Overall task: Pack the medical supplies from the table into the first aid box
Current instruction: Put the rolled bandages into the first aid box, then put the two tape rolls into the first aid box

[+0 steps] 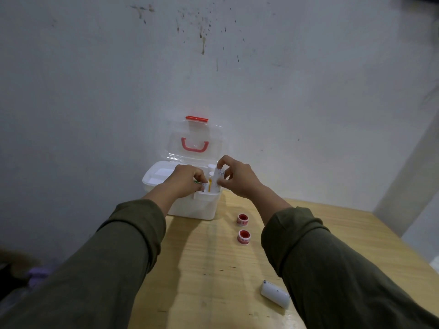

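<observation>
One wooden table point(213, 269), light, grain-marked, set against stained grey wall point(237, 67). At far left corner of table: first aid box point(197, 205), white opaque body, rectangular, rounded corners, small latch tab on front wall. Lid point(197, 138) clear plastic, raised upright, leaning toward wall; red handle point(194, 145) on lid face, red clasp point(196, 118) at top edge. Inside box: white tray point(159, 174) across left part, several white containers and a yellow item standing in right part, partly hidden by hands.

Both arms in dark olive sleeves, reaching forward over table to box opening.

Left hand point(185, 178): fingers curled down into box, gripping small white container with green marking; exact item not discernible.

Right hand point(237, 176): thumb and fingers pinching white paper packet point(219, 175), printed with small dark text, held upright above right part of box, lower end at rim level.

On near right of table, beneath right sleeve: white bandage roll point(273, 292), cylindrical, lying on side, dark specks on wrapper, partly covered by sleeve.

Between box and bandage roll: two tape rolls, white with red core and red lettering, standing flat, near each other but apart. Far tape roll point(242, 220) just beside front right corner of box; near tape roll point(244, 237) directly below it in view.
</observation>
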`<state>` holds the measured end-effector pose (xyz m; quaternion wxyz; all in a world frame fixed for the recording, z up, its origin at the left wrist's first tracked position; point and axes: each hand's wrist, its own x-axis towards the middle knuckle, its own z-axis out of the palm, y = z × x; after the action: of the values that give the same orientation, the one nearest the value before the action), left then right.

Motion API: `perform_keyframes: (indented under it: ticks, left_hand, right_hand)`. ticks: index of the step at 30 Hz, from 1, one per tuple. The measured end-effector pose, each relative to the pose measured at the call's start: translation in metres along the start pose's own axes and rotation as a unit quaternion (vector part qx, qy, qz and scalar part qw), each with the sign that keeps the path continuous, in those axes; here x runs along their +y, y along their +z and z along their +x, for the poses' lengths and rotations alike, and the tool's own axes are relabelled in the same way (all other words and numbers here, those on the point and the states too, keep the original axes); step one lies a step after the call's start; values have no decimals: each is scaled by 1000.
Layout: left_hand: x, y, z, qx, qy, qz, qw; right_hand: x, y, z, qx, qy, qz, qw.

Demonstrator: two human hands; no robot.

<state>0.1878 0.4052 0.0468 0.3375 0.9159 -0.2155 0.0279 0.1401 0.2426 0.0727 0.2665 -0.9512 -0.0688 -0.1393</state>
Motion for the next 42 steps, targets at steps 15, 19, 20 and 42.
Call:
perform_keyframes:
  ticks: [15, 19, 20, 42]
  left_hand:
    - [0, -4, -2, -16, 12, -24, 1000]
    - [1, -3, -4, -13, 12, -40, 999]
    - [1, -2, -5, -11, 11, -45, 999]
    - [35, 91, -82, 110, 79, -45, 990]
  right_hand:
    - [17, 14, 1, -31, -4, -81, 996]
    - [22, 11, -3, -26, 2, -55, 998]
    - [23, 10, -5, -17, 3, -48, 999]
    - [113, -6, -72, -68, 100, 103, 987]
